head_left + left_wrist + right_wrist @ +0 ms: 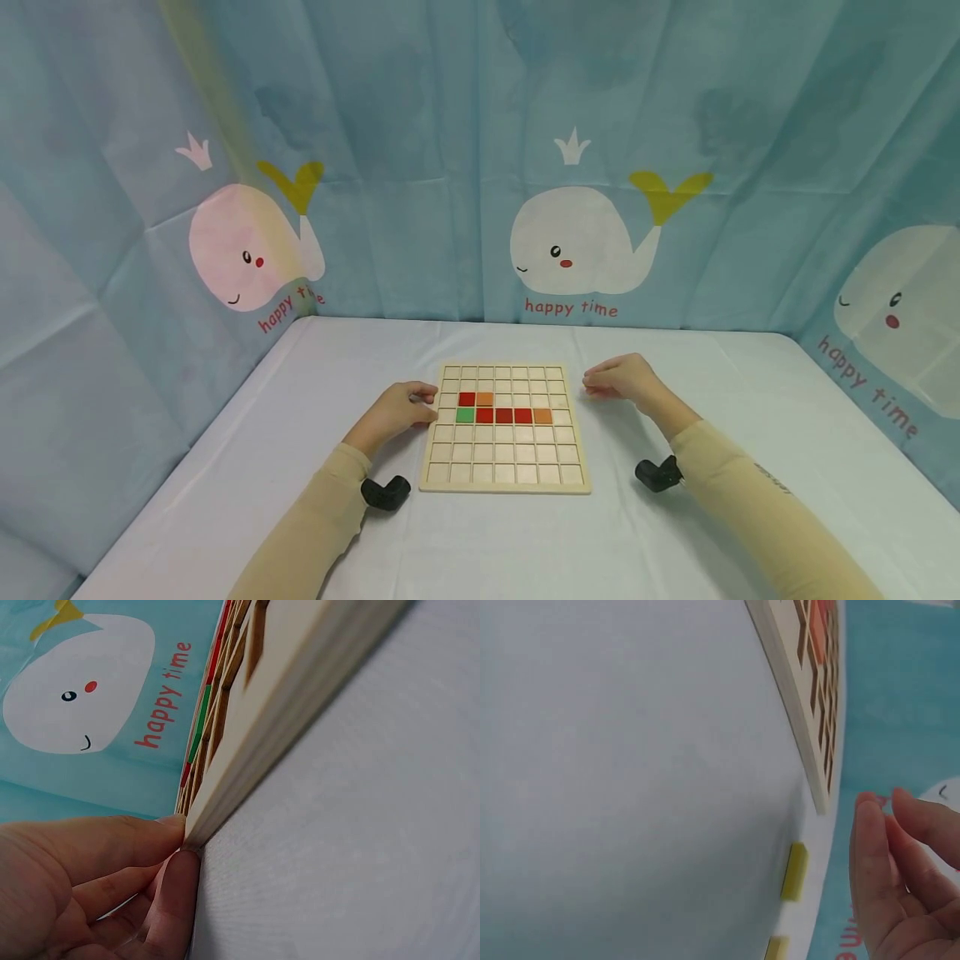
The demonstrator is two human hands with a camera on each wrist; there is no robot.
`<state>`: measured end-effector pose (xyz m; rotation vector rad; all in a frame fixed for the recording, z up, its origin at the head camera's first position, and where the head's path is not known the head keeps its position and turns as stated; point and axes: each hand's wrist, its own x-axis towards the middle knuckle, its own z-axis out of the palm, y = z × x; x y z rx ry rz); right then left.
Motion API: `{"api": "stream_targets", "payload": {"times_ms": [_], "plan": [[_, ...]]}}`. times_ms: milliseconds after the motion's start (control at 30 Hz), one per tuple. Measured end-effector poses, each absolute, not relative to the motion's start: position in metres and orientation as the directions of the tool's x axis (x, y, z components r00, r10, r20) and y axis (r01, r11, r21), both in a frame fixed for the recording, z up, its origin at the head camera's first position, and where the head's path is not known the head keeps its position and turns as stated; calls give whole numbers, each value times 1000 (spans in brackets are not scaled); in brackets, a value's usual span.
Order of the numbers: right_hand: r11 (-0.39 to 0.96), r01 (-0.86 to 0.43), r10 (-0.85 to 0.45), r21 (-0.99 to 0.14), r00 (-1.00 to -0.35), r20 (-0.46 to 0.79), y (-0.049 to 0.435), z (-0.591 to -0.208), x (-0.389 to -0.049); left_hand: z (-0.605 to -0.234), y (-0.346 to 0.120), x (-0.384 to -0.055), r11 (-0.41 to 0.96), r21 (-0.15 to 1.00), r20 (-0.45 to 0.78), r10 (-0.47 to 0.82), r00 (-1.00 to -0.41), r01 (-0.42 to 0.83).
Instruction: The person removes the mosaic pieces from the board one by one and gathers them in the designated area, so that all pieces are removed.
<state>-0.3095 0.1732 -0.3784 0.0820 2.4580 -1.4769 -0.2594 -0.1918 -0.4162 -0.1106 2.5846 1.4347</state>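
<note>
A square wooden grid board [504, 489] lies on the white table. Colored tiles sit in two of its rows: a red tile [467, 399] beside an orange tile [485, 399], then a green tile [465, 415], several red ones and another orange tile [542, 416]. My left hand [397, 411] holds the board's left edge with thumb and fingertips, which the left wrist view shows right at the rim. Just off the board's right edge, my right hand [621, 379] hovers with loosely bent fingers. Between its fingertips [868, 806] a small gap shows, with no piece visible in it.
Two yellow pieces, one of them a short block [795, 871], lie on the table past the board's corner in the right wrist view. Black wrist mounts [386, 493] hang from both sleeves. A blue whale-print curtain [420, 250] surrounds the table's back and sides.
</note>
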Motion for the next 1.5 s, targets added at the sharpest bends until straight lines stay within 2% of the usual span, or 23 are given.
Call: {"api": "stream_targets", "payload": {"times_ms": [133,400,833,1500], "plan": [[488,188,-92,-852,-960,-265,160,-381,-312,-417,-192,-260,538,828,-198,16,-980,-158],[414,169,-155,-894,-955,-253,135,-382,-311,-416,-192,-259,540,826,-202,14,-979,-163],[405,149,-229,-902,-939,-258,103,-387,-313,-418,-193,-262,537,828,-200,19,-980,-159],[314,281,-232,-907,-903,-361,64,-393,-311,-416,-192,-260,536,830,-197,24,-980,-153]]}}
